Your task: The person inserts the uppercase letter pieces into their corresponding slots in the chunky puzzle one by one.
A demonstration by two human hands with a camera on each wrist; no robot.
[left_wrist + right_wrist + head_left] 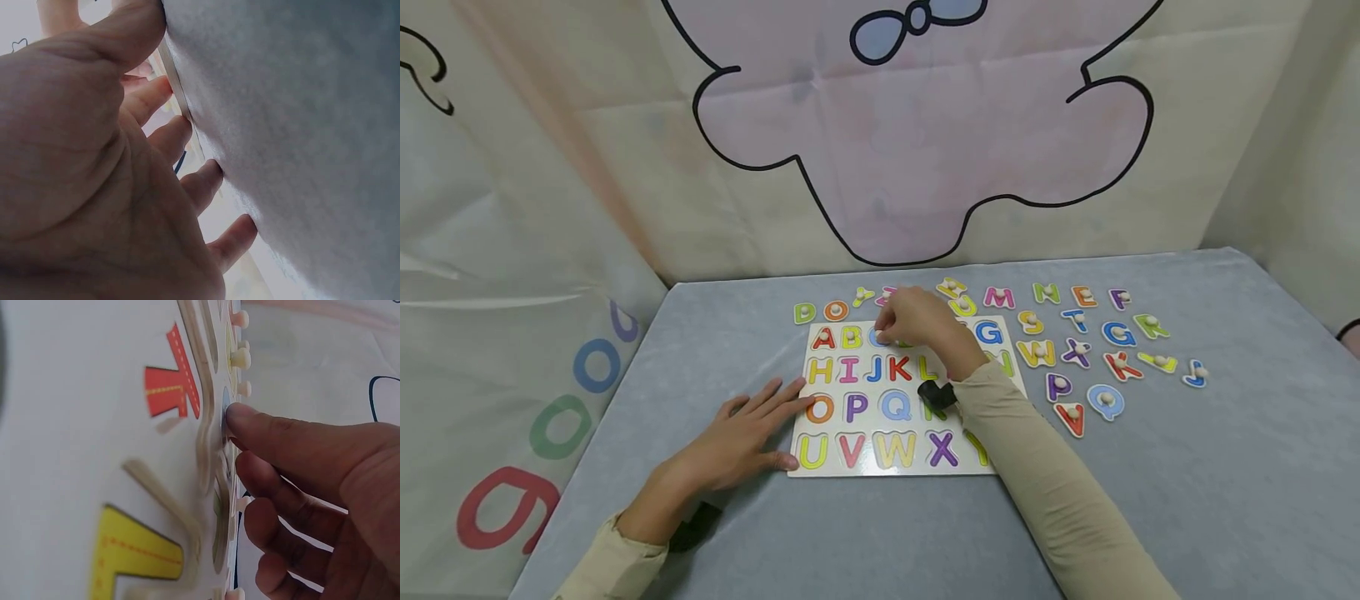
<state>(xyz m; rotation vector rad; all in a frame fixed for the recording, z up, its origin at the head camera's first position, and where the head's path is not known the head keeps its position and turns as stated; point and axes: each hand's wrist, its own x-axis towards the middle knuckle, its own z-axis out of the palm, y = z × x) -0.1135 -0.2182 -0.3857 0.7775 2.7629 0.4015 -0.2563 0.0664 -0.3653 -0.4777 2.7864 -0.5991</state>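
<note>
A white alphabet puzzle board lies flat on the cloth. Near its top edge, my right hand pinches the blue letter C piece at the C slot; its knob is hidden by the fingers. Beside it, the red A piece and yellow B piece sit in their slots with knobs up. In the right wrist view, the thumb touches the blue piece, close against the board. My left hand rests at the board's left edge, fingers extended and spread.
Loose knobbed letters lie right of the board, including Q, V and W. Behind it are D, O and M. A printed cloth backdrop stands at the table's far edge.
</note>
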